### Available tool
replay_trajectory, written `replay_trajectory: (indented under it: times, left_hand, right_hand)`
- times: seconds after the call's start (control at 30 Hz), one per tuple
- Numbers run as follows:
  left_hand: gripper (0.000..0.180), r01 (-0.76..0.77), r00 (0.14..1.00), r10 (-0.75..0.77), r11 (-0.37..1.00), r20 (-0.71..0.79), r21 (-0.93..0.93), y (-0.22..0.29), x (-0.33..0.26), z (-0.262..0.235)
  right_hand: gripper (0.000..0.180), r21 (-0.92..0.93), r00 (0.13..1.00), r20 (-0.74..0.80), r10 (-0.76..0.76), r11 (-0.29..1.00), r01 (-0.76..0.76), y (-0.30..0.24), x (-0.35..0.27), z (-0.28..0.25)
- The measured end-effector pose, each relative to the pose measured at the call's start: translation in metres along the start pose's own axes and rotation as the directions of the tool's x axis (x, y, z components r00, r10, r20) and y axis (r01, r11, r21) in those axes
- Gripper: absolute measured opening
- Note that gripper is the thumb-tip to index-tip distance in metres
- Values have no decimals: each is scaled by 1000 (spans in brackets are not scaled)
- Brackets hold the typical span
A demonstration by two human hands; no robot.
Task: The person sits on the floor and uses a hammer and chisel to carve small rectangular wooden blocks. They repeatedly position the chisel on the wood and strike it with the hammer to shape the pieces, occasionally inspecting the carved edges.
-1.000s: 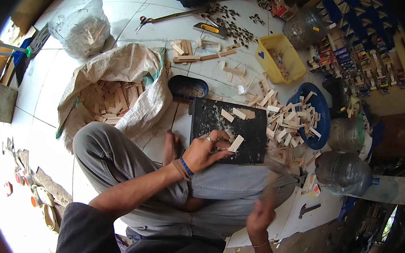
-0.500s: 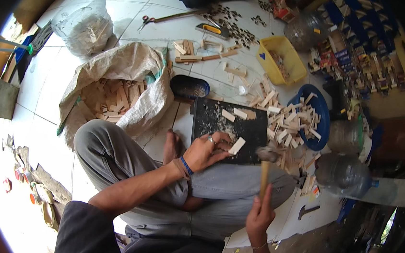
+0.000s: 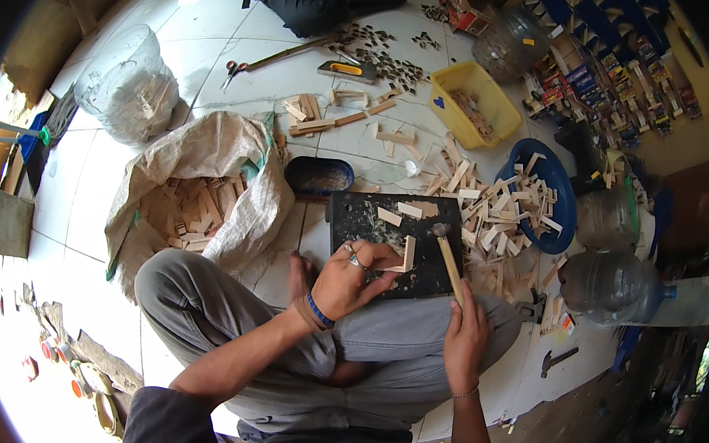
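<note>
My left hand (image 3: 344, 283), ringed and with bands at the wrist, is closed on a small L-shaped wooden piece (image 3: 409, 252) over a scratched black board (image 3: 354, 224) in front of my crossed legs. One arm of that piece stands up and the other runs toward my fingers, which partly cover it. Gripped by its pale wooden handle, a hammer (image 3: 450, 264) is in my right hand (image 3: 468, 333). Its metal head is just right of the wooden piece, apart from it. Two loose wooden blocks (image 3: 389, 217) lie farther back on the board.
Left of the board stands an open woven sack (image 3: 266, 222) of wood pieces, with a dark blue oval dish (image 3: 319, 164) behind. To the right are a blue basin (image 3: 570, 215) and piled pieces. A yellow tub (image 3: 507, 121), another person's dark-clothed legs (image 3: 306, 2) and a second hammer (image 3: 557, 360) are around.
The hammer has swung left and away from me, its head now sharp beside the wooden piece. My left hand has turned the wooden piece from tilted to upright. The whole view has shifted slightly.
</note>
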State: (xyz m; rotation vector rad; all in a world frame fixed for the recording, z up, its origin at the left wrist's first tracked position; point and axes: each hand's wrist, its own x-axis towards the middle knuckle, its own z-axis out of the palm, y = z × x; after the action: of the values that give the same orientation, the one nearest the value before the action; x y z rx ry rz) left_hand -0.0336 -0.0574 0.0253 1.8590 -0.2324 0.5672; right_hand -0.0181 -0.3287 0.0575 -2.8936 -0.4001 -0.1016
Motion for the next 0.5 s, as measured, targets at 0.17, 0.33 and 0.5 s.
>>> replay_trajectory:
  times: [0.17,0.33,0.5]
  left_hand:
    - [36,244,970,-242,947,33,-210,10,5,-2]
    - [37,392,889,-457,728,28,-562,13,9,-1]
    - [40,373,816,-578,543,-13,-752,3,8,4]
  right_hand:
    - [41,-60,1000,-14,-8,998,7,-11,14,6]
    - [47,326,986,-106,-131,932,159,-42,28,9]
    - [67,524,911,-215,-353,745,412,-79,33,26]
